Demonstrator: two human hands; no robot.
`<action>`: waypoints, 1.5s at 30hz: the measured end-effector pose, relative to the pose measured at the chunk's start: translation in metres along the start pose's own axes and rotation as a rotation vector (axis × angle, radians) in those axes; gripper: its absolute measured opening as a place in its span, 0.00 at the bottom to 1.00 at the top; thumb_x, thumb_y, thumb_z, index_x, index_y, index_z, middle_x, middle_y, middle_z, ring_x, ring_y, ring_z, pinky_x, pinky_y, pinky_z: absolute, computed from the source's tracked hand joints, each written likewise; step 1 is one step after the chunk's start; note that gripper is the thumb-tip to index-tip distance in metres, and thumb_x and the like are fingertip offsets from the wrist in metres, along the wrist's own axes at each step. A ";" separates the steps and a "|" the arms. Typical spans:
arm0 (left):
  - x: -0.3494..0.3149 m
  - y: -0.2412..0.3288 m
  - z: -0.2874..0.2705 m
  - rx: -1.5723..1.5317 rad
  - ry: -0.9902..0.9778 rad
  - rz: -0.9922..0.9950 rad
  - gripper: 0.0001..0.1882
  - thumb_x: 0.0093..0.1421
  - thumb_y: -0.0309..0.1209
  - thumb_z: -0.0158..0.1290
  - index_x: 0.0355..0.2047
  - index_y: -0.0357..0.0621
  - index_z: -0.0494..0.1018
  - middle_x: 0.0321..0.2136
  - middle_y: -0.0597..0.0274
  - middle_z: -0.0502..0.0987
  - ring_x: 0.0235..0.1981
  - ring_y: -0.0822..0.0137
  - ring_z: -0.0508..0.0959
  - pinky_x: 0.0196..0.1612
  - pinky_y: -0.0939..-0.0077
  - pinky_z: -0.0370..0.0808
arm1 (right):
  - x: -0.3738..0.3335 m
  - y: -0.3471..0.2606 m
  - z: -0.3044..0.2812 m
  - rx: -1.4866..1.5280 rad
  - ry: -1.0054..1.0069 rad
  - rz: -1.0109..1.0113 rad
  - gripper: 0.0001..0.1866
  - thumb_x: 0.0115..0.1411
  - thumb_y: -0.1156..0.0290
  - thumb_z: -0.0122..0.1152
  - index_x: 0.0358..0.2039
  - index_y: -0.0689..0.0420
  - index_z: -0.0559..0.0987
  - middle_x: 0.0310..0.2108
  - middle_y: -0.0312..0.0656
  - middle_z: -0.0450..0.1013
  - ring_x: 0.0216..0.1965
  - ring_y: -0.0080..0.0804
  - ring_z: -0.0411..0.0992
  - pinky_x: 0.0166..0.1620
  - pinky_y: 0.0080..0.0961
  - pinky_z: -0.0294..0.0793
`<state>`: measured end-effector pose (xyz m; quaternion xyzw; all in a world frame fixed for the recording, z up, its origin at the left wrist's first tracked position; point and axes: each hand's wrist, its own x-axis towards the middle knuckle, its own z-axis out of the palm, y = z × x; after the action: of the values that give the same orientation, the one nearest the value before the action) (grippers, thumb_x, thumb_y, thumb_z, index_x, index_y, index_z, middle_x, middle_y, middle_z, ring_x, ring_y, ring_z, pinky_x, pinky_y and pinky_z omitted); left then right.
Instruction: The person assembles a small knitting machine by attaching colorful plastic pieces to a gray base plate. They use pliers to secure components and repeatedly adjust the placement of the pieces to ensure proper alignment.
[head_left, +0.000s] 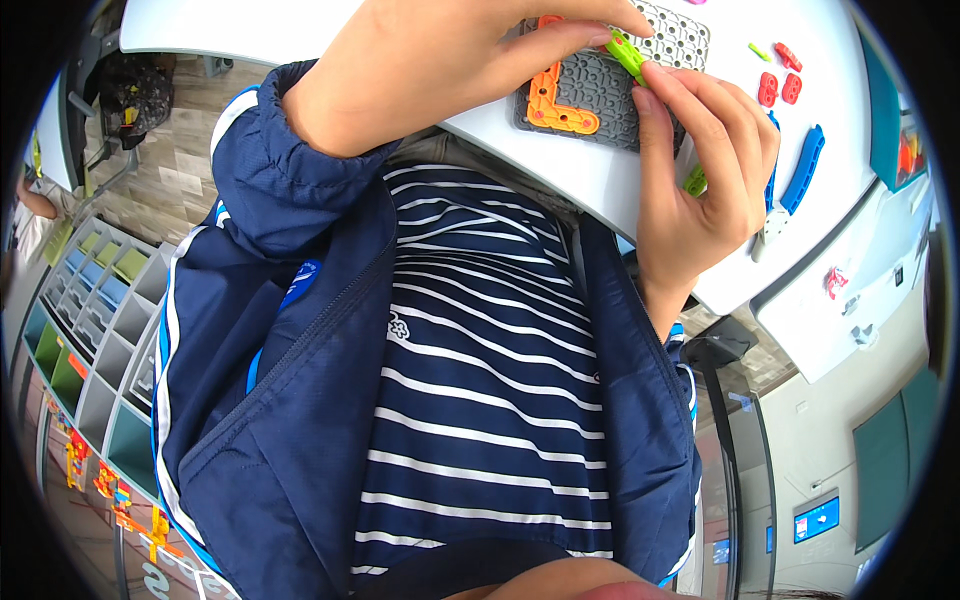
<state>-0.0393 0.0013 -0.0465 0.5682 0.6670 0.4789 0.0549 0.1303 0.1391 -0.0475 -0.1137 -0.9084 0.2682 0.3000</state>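
A short lime-green building beam (pixel 627 56) is pinched at its near end by my right hand (pixel 712 140), thumb and index finger closed on it. From the far left my left hand (pixel 475 50) reaches over, its thumb and index fingertip at the beam's other end. Under both hands lies a dark grey studded baseplate (pixel 605 100), with an orange L-shaped beam (pixel 562 117) on its left part. A light grey holed section (pixel 685 40) is at its far side. Another green piece (pixel 695 181) is partly hidden under my right hand.
On the white table (pixel 830 75), right of my hands, lie several red connectors (pixel 768 89), a small green pin (pixel 758 51) and a curved blue beam (pixel 803 170). A pale grey part (pixel 771 235) sits near the table's edge. Storage shelves (pixel 100 330) stand at left.
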 end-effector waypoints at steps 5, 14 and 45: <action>0.001 0.005 -0.009 0.055 -0.127 -0.013 0.17 0.56 0.30 0.67 0.45 0.36 0.81 0.38 0.55 0.77 0.39 0.58 0.77 0.42 0.69 0.76 | 0.000 -0.003 0.001 0.018 0.030 0.011 0.15 0.47 0.81 0.78 0.36 0.55 0.88 0.36 0.36 0.81 0.41 0.36 0.75 0.46 0.30 0.73; 0.001 0.029 -0.002 0.282 -0.245 -0.043 0.48 0.44 0.41 0.75 0.63 0.34 0.67 0.53 0.48 0.72 0.53 0.50 0.72 0.57 0.58 0.71 | -0.004 0.001 -0.003 0.099 0.135 0.139 0.14 0.53 0.84 0.74 0.41 0.59 0.85 0.42 0.43 0.84 0.44 0.37 0.79 0.50 0.28 0.75; -0.015 0.010 0.006 0.089 -0.079 -0.046 0.52 0.45 0.45 0.75 0.67 0.34 0.65 0.58 0.47 0.74 0.56 0.51 0.72 0.60 0.60 0.72 | -0.001 -0.010 0.004 0.002 0.003 -0.044 0.17 0.43 0.81 0.77 0.36 0.53 0.89 0.37 0.34 0.82 0.41 0.36 0.75 0.44 0.29 0.75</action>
<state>-0.0231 -0.0083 -0.0501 0.5730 0.6978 0.4247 0.0668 0.1281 0.1291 -0.0447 -0.0939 -0.9099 0.2625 0.3071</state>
